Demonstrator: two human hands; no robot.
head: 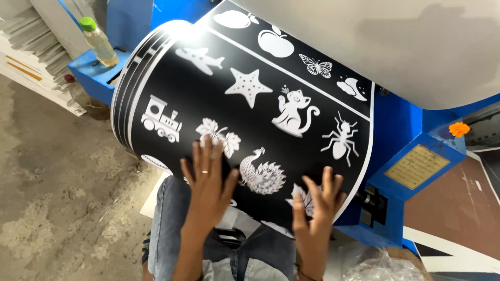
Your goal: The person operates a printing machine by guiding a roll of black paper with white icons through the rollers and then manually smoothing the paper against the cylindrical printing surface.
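- Black sheet (260, 104) with white pictures curves over a blue machine (401, 171), filling the middle of the view.
- Left hand (208, 179), at 6 o'clock, lies flat and open on the sheet, fingers spread.
- Right hand (317, 203), at 5 o'clock, presses open on its lower edge.
- Plastic bottle (98, 41) stands at 10 o'clock, far back.

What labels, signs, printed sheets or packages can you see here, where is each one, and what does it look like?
Black printed sheet: curved over the blue machine, white picture shapes; left hand and right hand press flat on its lower edge.
Label plate: right side of machine, yellowish rectangle.
Plastic bottle: upper left, clear, green cap.
Clear plastic wrap: bottom right, crumpled.
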